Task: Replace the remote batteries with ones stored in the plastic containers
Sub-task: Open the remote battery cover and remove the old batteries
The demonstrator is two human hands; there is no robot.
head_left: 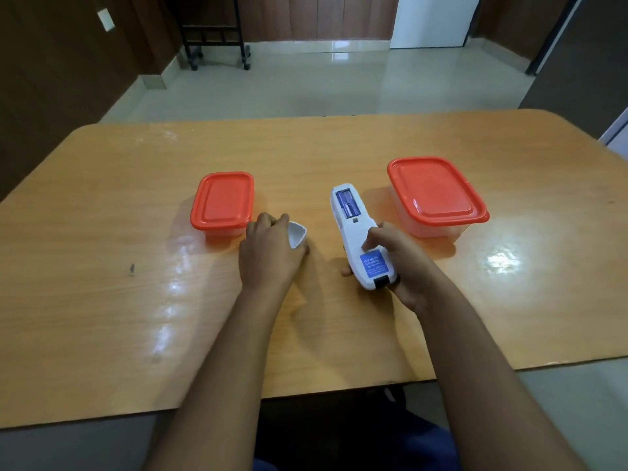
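While the wooden table (339,147) bears a large red-lidded container (436,193) at right and a smaller one (222,202) at left, the right hand (401,263) grips the white remote (360,239) between them, back up, its blue batteries (347,202) exposed. Beside it the left hand (270,253) pinches the detached battery cover (297,235).
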